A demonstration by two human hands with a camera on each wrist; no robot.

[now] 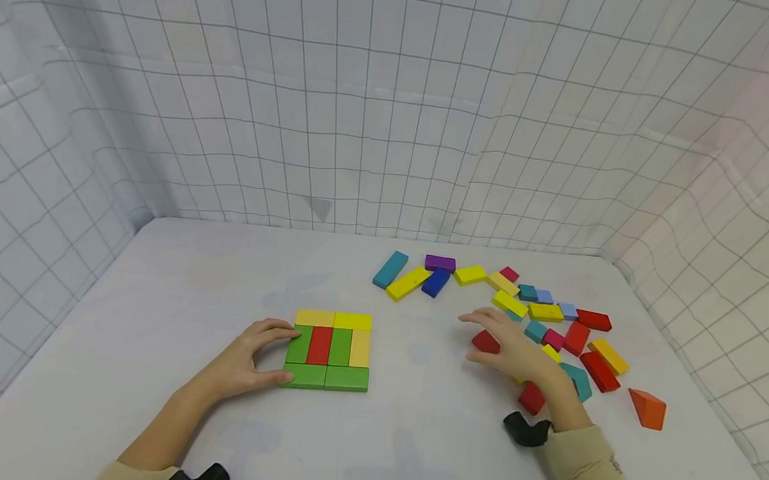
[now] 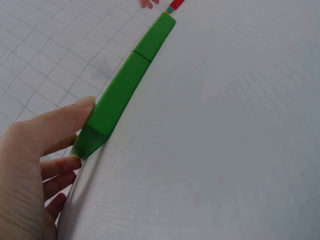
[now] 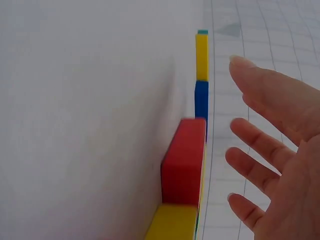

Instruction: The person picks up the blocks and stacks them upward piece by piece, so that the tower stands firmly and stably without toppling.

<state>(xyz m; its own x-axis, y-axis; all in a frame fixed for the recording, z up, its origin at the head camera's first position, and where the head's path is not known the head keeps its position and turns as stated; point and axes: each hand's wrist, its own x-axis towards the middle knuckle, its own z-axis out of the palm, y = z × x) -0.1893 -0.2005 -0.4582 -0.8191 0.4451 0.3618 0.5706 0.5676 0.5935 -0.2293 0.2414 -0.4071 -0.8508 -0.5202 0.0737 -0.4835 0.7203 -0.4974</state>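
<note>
A flat square of wooden blocks lies on the table, left of centre in the head view. Its near row is two green blocks; a red block stands between green ones in the middle, and yellow blocks line the far side. My left hand rests along the square's left side, thumb at the near green block and fingertips at the left edge. My right hand, holding nothing, hovers with spread fingers over the loose blocks, close to a dark red block.
Loose coloured blocks spread over the right of the table, among them a red block and an orange wedge. Farther back lie a teal block, a purple block and a blue block. Grid-patterned curtains enclose the table.
</note>
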